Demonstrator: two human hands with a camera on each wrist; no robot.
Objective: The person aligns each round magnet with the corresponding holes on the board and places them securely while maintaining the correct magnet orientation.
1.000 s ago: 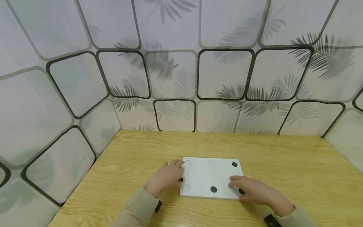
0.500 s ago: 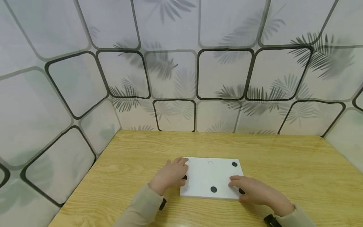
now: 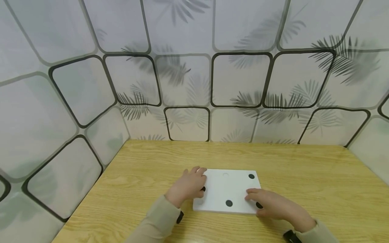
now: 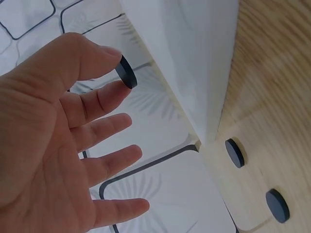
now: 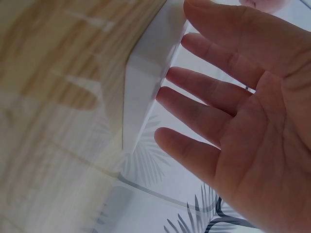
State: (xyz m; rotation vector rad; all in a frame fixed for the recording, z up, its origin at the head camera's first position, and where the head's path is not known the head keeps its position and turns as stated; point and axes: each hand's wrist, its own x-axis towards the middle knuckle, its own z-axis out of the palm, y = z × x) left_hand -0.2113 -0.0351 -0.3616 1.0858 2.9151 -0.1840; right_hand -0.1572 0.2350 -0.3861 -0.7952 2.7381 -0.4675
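A white board with round shallow recesses lies on the table. One black disc sits in its far right corner and another black disc along its near edge. A third is partly covered by my right hand, whose mostly straight fingers rest on the board's right side. Above the board's left part, my left hand pinches a black disc between thumb and index finger; its other fingers are spread. The board's left recesses are mostly hidden by that hand.
In the left wrist view, two more black discs, one near the board and one farther off, lie on the wooden table. A patterned cloth wall rises behind and at both sides.
My left hand has moved rightward and slightly away from me, from the board's left edge to over its left part, carrying the pinched disc. The right hand has kept its place.
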